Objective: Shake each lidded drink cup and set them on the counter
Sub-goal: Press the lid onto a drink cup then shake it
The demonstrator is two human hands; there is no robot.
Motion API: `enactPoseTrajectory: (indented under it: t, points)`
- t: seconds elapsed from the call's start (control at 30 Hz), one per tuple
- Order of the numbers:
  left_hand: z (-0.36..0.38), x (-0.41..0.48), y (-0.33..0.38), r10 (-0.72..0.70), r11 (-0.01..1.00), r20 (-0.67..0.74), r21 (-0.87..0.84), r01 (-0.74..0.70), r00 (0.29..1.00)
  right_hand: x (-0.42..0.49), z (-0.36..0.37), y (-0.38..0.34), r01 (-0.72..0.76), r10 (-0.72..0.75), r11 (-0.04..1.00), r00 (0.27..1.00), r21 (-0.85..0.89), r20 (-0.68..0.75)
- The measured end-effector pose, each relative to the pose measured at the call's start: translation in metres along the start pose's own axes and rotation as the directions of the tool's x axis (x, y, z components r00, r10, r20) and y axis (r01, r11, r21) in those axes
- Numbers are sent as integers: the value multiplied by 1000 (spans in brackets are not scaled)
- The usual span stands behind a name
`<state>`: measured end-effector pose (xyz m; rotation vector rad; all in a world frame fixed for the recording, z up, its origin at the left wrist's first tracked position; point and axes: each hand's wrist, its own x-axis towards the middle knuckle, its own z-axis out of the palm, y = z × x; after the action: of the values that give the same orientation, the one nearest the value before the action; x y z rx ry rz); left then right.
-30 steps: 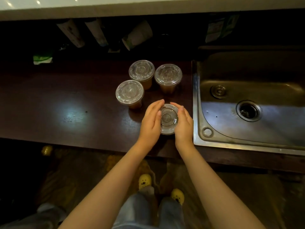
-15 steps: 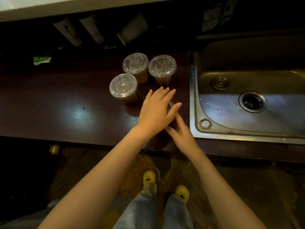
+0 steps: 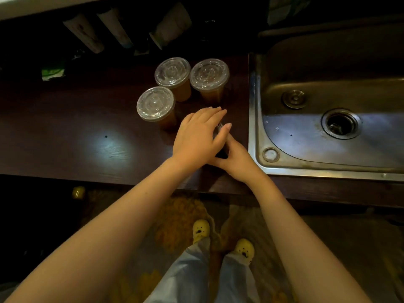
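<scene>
Three lidded drink cups with amber liquid stand together on the dark wooden counter [image 3: 87, 138]: one at the back left [image 3: 172, 72], one at the back right [image 3: 209, 74], one in front [image 3: 155, 103]. A fourth drink cup [image 3: 219, 126] is almost fully hidden under my hands, with only a sliver of its lid rim showing. My left hand [image 3: 196, 136] lies flat across its lid with straight fingers. My right hand [image 3: 238, 160] wraps the cup's side from the right, its fingers tucked beneath my left hand.
A steel sink [image 3: 328, 127] with a drain and a plug lies just right of my hands. Rolled cup sleeves and packets fill the dark shelf [image 3: 122, 29] behind the cups. A green packet [image 3: 52, 72] sits at the far left.
A second ago both hands flanked the cup with its lid showing. My left hand has since slid over the lid and my right hand has dropped to the cup's side.
</scene>
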<state>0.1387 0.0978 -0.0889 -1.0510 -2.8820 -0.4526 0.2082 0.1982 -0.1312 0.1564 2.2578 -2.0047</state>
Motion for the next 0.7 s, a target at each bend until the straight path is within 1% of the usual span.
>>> enactPoseTrajectory:
  t: [0.17,0.27,0.37,0.43,0.5,0.53,0.57,0.63,0.7]
  points:
    - [-7,2,-10,136,990,74,-37,-133,988,0,11,3,0,-1,1000,992,-11,-123]
    - [-13,4,-22,271,962,148,-72,-263,951,-1,19,5,23,-24,1000,983,-4,-181]
    - [-17,6,-31,378,926,217,-86,-368,900,-4,21,10,48,-45,999,984,16,-175]
    - [-20,7,-33,407,913,238,-73,-402,882,-4,19,12,67,-64,998,984,12,-166]
    - [-21,6,-34,378,924,245,-33,-382,893,-3,18,12,79,-75,997,980,18,-182]
    - [-21,4,-33,326,943,233,-6,-333,916,-2,19,11,83,-76,996,976,27,-204]
    - [-20,1,-31,248,966,206,15,-257,947,-1,22,11,87,-80,996,968,21,-237]
    - [-16,-6,-24,45,998,138,24,-49,989,2,35,14,88,-109,993,938,-77,-331]
    - [-10,-12,-17,-106,994,83,19,105,991,5,48,16,79,-150,978,908,-191,-392]
